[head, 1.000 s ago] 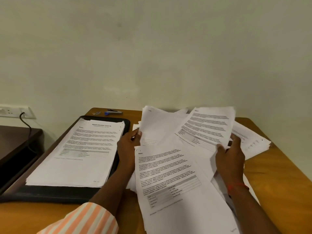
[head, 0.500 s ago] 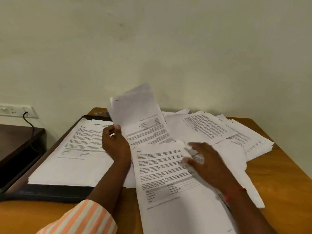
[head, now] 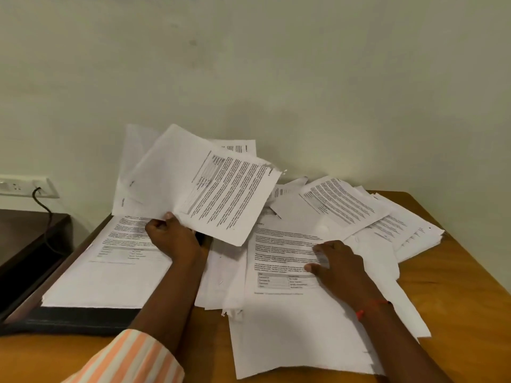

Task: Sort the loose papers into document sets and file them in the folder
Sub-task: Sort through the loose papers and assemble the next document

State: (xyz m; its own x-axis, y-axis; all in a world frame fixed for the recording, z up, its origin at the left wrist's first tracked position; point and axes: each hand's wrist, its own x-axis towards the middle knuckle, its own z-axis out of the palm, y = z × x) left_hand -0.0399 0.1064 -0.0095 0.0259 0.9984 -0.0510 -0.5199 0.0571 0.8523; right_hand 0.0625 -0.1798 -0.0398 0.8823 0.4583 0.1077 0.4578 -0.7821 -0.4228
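Left hand point(head: 172, 239) is up off the worktop point(head: 464, 286), fingers curled tight on the lower corner of a few sheets point(head: 201, 189), which fan out and droop above the folder point(head: 69, 319). Right hand point(head: 340, 268) lies flat, fingers spread, pressing down on a printed page at the front of the loose papers point(head: 373, 217). These sprawl across the middle and right of the worktop. A squared stack point(head: 110, 275) already sits on the black folder to the left.

This looks like thin, light office paper: no stiffness, so held by one corner it sags and splays, and sheets are likely to slide over one another. Some edges look ragged, so a hard tug could tear them. Better, I'd say, to pinch along a long edge with thumb on top, or to support from beneath. A flat palm on the pile should stop its sheets from being dragged along.
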